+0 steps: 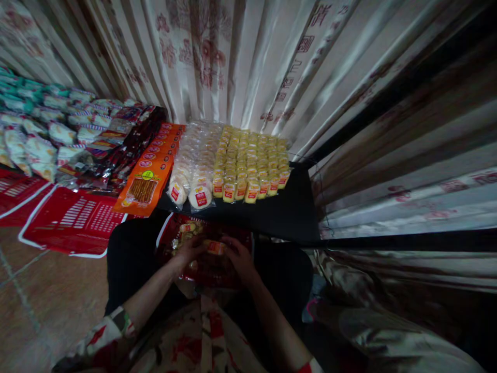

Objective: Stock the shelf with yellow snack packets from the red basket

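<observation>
My left hand (190, 249) and right hand (238, 256) hold a small yellow packet (214, 247) between them, over the red bag (223, 280) on my lap. If either grip slackens, it could slip among the loose packets (187, 228) there. Farther out, round white packets (200, 195) sit near the front edge of the dark surface (297, 202); a bumped knee might tip them off.

Forearms (154, 291) extended forward, converging; left hand (190, 250), right hand (239, 260) close together, both partly curled.
</observation>
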### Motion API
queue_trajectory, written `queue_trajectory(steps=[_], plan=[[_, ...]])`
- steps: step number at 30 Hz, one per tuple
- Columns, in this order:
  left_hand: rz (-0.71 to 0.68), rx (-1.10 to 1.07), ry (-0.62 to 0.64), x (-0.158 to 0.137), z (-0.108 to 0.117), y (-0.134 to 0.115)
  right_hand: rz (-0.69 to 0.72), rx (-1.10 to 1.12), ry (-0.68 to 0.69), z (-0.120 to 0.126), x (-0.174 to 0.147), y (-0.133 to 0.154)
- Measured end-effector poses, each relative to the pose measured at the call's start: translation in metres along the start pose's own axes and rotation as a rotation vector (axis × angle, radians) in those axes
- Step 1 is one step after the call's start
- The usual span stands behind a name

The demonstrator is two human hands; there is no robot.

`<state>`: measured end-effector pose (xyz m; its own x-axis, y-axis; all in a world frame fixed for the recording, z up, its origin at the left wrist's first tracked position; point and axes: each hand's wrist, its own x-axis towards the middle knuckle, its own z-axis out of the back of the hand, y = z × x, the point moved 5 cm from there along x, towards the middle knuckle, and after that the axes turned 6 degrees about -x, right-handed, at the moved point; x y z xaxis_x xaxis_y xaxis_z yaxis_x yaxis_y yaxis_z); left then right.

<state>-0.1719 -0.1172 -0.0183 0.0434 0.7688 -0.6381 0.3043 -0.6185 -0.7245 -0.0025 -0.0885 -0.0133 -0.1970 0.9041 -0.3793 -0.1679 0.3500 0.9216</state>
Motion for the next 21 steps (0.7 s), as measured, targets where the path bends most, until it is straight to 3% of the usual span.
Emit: queue_trajectory(steps=[3,7,14,21], plan=[[0.043,-0.215,0.062,-0.013,-0.015,-0.005,0.002,0.178,-0.111,0.008,-0.01,0.011],[-0.056,-0.239,-0.034,-0.016,-0.033,-0.008,-0.007,0.258,-0.186,0.011,-0.021,0.025],[-0.277,-0.011,-0.009,-0.015,-0.083,-0.024,0.085,0.216,-0.341,0.028,-0.032,0.043],[-0.495,0.331,-0.006,-0.002,-0.142,-0.055,0.213,0.138,-0.473,0.091,-0.015,0.062]])
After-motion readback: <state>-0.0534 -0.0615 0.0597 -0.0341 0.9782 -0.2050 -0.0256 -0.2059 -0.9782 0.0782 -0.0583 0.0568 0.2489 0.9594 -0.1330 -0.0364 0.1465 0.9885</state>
